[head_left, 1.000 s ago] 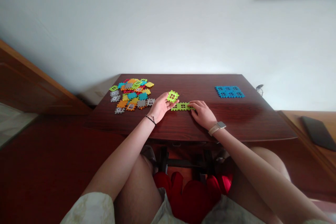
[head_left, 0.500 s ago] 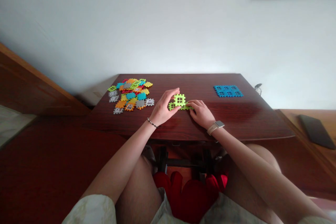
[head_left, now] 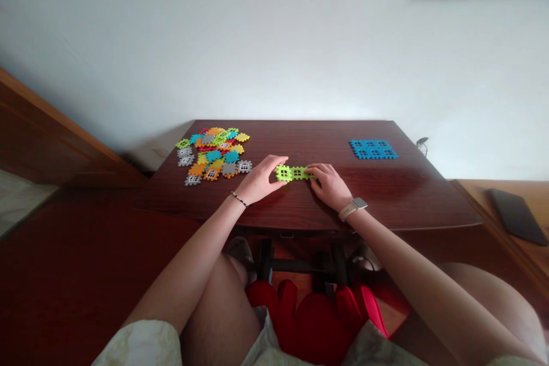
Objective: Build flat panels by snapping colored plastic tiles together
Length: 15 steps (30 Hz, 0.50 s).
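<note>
A light-green window tile (head_left: 283, 173) with notched edges sits between the thumb and fingers of my left hand (head_left: 257, 180). It is at the left end of a short row of light-green window tiles (head_left: 298, 173) on the table. I cannot tell whether it lies on the row or just above it. My right hand (head_left: 329, 184) grips the row's right end, with thumb and fingers closed around it and partly hiding the end tile.
A pile of notched tiles (head_left: 214, 154) in several colours spreads over the left of the dark wooden table (head_left: 309, 211). Joined blue window tiles (head_left: 373, 149) lie flat at the right. A wall (head_left: 274, 40) stands behind the table.
My left hand has moved left and slightly down with its green tile, from over the row's middle to its left end. My right hand stays at the right end.
</note>
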{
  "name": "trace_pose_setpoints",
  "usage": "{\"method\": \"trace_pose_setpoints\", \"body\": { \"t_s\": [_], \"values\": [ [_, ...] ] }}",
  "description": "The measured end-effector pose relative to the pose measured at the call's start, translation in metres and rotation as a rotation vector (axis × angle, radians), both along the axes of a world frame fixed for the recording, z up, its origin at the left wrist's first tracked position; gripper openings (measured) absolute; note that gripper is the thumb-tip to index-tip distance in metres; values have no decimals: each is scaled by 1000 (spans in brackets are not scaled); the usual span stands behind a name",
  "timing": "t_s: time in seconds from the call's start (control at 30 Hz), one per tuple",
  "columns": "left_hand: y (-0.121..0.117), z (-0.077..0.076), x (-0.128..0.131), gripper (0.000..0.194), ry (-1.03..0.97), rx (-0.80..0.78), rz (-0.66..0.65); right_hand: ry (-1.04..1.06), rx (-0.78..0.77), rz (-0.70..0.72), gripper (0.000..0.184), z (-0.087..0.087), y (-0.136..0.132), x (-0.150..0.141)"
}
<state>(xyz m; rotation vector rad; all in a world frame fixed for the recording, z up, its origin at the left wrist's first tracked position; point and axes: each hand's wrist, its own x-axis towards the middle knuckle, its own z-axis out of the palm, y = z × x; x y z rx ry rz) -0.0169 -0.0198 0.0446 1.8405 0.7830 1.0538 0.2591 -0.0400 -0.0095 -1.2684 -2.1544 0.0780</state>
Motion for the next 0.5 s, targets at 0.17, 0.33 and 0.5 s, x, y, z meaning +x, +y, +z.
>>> {"method": "trace_pose_setpoints", "body": {
  "t_s": [0.17,0.33,0.5],
  "values": [
    [0,-7,-2,55,35,-57,-52,1,3,2,33,2,-2,-1],
    [3,-14,-4,40,151,56,-63,-1,0,-7,32,3,-2,-2],
    [10,-25,-7,27,385,246,-83,5,9,3,31,1,0,-2]
  ]
}}
